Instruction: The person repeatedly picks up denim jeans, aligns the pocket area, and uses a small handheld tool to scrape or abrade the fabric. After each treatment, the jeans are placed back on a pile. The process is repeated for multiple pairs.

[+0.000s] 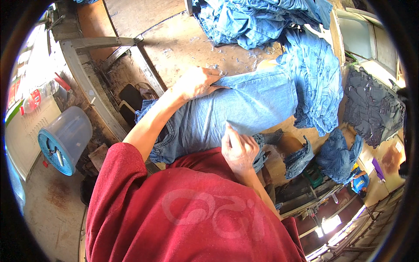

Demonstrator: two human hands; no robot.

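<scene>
A pair of light-blue denim trousers [262,98] lies across my lap, its darker waist part at the left and a leg stretched toward the right. My left hand [200,84] is closed on the leg's far edge, thumb and fingers pinching the cloth. At the near edge, my right hand [240,150] has its fingers curled and the thumb and index finger together on the denim; the exact grip is partly hidden. Just beyond the leg's right end hangs a crumpled pile of blue denim [316,81].
A larger denim heap [257,22] covers the far end of the wooden table [170,48], among thread scraps. Dark garments [373,107] are piled at the right. Left stand a clear bucket with a blue lid [72,131] and a plastic bottle [37,99]. Another person [360,181] is farther off, lower right.
</scene>
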